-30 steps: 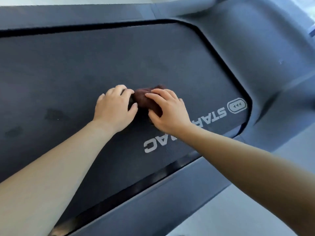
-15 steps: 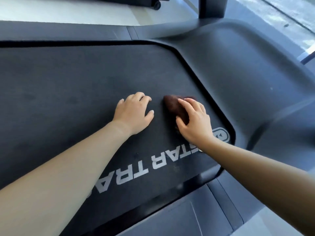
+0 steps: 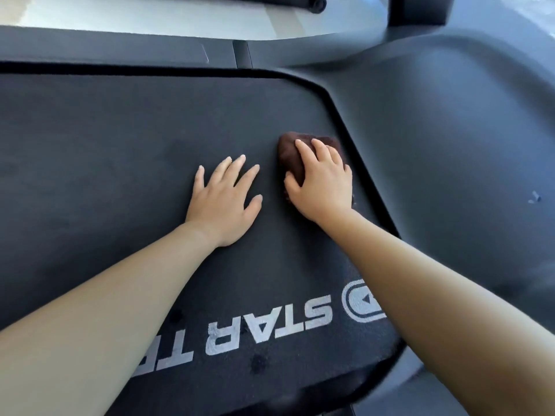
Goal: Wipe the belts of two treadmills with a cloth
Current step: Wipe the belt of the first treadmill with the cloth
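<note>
A black treadmill belt (image 3: 105, 151) with white lettering fills most of the head view. A bunched dark brown cloth (image 3: 289, 153) lies on the belt close to its right front corner. My right hand (image 3: 322, 183) presses down on the cloth, fingers curled over it, and hides most of it. My left hand (image 3: 225, 199) rests flat on the bare belt just left of the cloth, fingers spread, holding nothing. Small dark spots mark the belt near the lettering.
The grey motor cover (image 3: 450, 139) rises right of the belt, with a dark upright post (image 3: 417, 10) at the top right. A grey side rail (image 3: 120, 48) runs along the belt's far edge. Pale floor and another machine's base (image 3: 300, 1) lie beyond.
Both hands held the cloth a second ago; my left hand let go and now lies flat. My right hand has slid the cloth rightward toward the belt's corner.
</note>
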